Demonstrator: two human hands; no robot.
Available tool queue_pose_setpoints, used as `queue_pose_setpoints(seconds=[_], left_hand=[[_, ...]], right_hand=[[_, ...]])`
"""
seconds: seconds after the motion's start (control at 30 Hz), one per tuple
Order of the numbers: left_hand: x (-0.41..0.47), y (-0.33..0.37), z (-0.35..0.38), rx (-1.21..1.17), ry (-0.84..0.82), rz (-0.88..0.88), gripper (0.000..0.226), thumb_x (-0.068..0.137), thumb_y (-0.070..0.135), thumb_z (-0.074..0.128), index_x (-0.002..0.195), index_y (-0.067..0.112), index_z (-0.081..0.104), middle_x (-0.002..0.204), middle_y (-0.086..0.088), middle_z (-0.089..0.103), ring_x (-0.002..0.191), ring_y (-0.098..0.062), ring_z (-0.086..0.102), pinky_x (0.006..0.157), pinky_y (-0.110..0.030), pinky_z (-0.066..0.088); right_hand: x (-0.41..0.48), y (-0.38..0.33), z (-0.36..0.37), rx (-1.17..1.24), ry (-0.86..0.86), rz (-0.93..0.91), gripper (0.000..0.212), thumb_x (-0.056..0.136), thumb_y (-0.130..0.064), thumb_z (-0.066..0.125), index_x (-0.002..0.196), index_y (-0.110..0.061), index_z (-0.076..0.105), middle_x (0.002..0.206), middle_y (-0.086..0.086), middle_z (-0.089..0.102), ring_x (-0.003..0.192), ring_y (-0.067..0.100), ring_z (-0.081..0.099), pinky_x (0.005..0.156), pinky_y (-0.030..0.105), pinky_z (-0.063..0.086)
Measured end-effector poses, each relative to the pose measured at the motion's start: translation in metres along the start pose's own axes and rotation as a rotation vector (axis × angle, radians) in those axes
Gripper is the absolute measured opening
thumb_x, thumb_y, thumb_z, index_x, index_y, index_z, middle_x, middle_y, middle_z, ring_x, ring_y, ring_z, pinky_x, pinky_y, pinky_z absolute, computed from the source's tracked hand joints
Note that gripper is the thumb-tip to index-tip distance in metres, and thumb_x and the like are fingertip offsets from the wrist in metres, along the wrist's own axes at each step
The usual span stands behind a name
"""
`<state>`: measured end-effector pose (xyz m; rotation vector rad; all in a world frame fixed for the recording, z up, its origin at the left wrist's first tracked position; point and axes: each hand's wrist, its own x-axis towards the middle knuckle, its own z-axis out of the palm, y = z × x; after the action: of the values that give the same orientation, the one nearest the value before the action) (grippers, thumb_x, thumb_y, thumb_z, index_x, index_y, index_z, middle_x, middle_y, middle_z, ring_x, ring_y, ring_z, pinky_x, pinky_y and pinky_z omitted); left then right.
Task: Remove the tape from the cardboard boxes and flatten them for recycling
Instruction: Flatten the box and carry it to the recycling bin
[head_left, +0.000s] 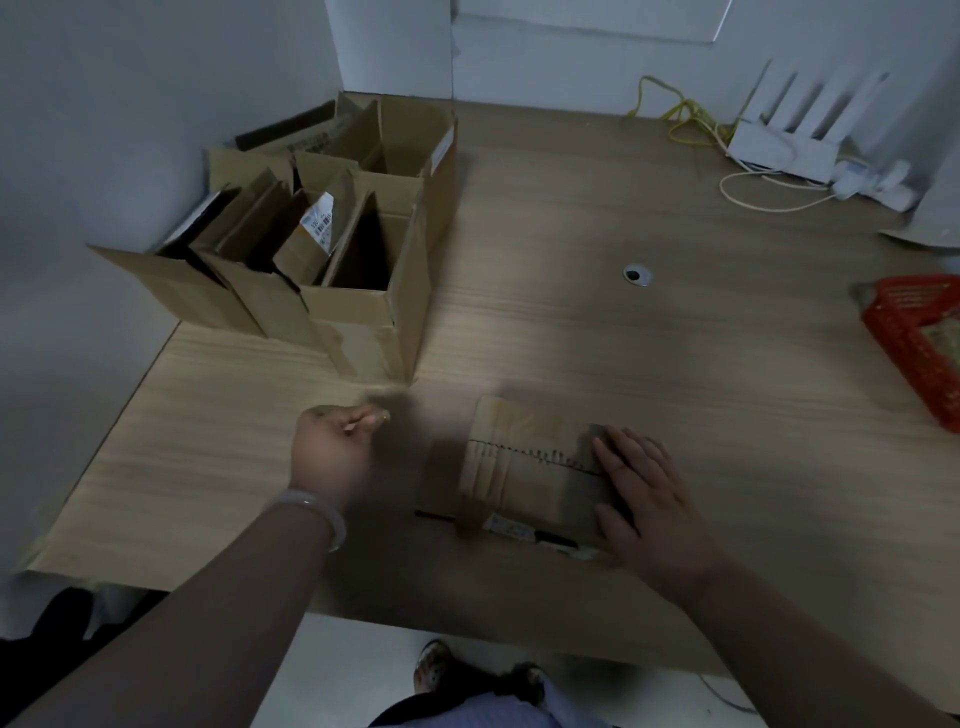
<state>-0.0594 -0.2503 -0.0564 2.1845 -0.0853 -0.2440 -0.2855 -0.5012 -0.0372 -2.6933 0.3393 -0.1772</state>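
Right hand presses cardboard box; left hand pinches tape.

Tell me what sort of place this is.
Probably an office or home study: a wood-grain desk with a cable hole, a white router with cables, and opened cardboard boxes.

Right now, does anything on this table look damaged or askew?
The big open box on the left has a torn, ragged front wall, with cardboard pieces jammed inside at angles. The small box under the right hand shows a jagged seam.
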Motion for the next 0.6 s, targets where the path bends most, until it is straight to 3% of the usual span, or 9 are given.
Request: queue_pose_setpoints(seconds=[0.07, 0.2, 0.3, 0.4, 0.47, 0.53, 0.6], left_hand=[[0.004, -0.003, -0.007, -0.015, 0.008, -0.04, 0.023, 0.087, 0.017, 0.067, 0.104, 0.002, 0.072, 0.102, -0.024, 0.067, 0.091, -0.036, 0.066, 0.089, -0.047, 0.052], [0.007, -0.009, -0.012, 0.223, -0.02, -0.021, 0.035, 0.09, 0.011, 0.058, 0.124, 0.005, 0.061, 0.122, -0.016, 0.064, 0.112, -0.03, 0.06, 0.098, -0.027, 0.041], [-0.002, -0.002, -0.009, 0.25, -0.162, 0.012, 0.032, 0.09, 0.009, 0.059, 0.121, 0.005, 0.063, 0.121, -0.014, 0.065, 0.113, -0.026, 0.059, 0.092, -0.021, 0.038], [-0.025, 0.014, 0.004, 0.038, -0.247, 0.033, 0.024, 0.091, 0.013, 0.061, 0.113, 0.008, 0.068, 0.113, -0.009, 0.068, 0.102, -0.019, 0.064, 0.088, -0.021, 0.046], [-0.047, 0.028, 0.015, -0.186, -0.358, -0.05, 0.02, 0.093, 0.017, 0.058, 0.11, 0.013, 0.068, 0.109, -0.008, 0.068, 0.094, -0.014, 0.064, 0.074, -0.023, 0.056], [-0.065, 0.041, 0.025, -0.339, -0.405, -0.148, 0.015, 0.094, 0.02, 0.056, 0.1, 0.015, 0.069, 0.102, -0.006, 0.068, 0.091, -0.012, 0.065, 0.066, -0.027, 0.058], [-0.075, 0.052, 0.03, -0.454, -0.389, -0.235, 0.018, 0.096, 0.023, 0.053, 0.09, 0.014, 0.068, 0.097, -0.005, 0.068, 0.09, -0.013, 0.064, 0.067, -0.031, 0.057]], right_hand=[[-0.004, 0.004, -0.005, 0.036, 0.022, 0.013, 0.063, 0.083, -0.024, 0.069, 0.139, -0.007, 0.046, 0.15, 0.008, 0.032, 0.14, 0.031, 0.031, 0.115, 0.051, 0.023], [-0.017, 0.003, -0.013, -0.025, 0.191, 0.16, 0.072, 0.067, -0.024, 0.086, 0.131, -0.006, 0.056, 0.138, 0.016, 0.049, 0.126, 0.034, 0.043, 0.108, 0.046, 0.034], [-0.023, 0.003, -0.012, 0.023, 0.241, 0.29, 0.071, 0.065, -0.022, 0.087, 0.127, -0.005, 0.056, 0.123, 0.016, 0.055, 0.11, 0.036, 0.055, 0.099, 0.046, 0.044], [-0.027, 0.006, -0.011, 0.276, 0.206, 0.534, 0.058, 0.074, -0.022, 0.08, 0.127, -0.014, 0.056, 0.114, 0.007, 0.06, 0.093, 0.025, 0.063, 0.085, 0.046, 0.053], [-0.029, 0.009, -0.008, 0.406, 0.22, 0.58, 0.039, 0.082, -0.02, 0.073, 0.118, -0.02, 0.062, 0.102, -0.002, 0.068, 0.084, 0.008, 0.065, 0.079, 0.036, 0.055], [-0.03, 0.012, -0.007, 0.488, 0.269, 0.586, 0.027, 0.086, -0.017, 0.068, 0.112, -0.024, 0.065, 0.095, -0.01, 0.069, 0.085, 0.001, 0.064, 0.076, 0.025, 0.05], [-0.03, 0.016, -0.007, 0.548, 0.299, 0.631, 0.02, 0.088, -0.02, 0.064, 0.107, -0.027, 0.067, 0.09, -0.016, 0.067, 0.089, 0.004, 0.065, 0.077, 0.025, 0.05]])
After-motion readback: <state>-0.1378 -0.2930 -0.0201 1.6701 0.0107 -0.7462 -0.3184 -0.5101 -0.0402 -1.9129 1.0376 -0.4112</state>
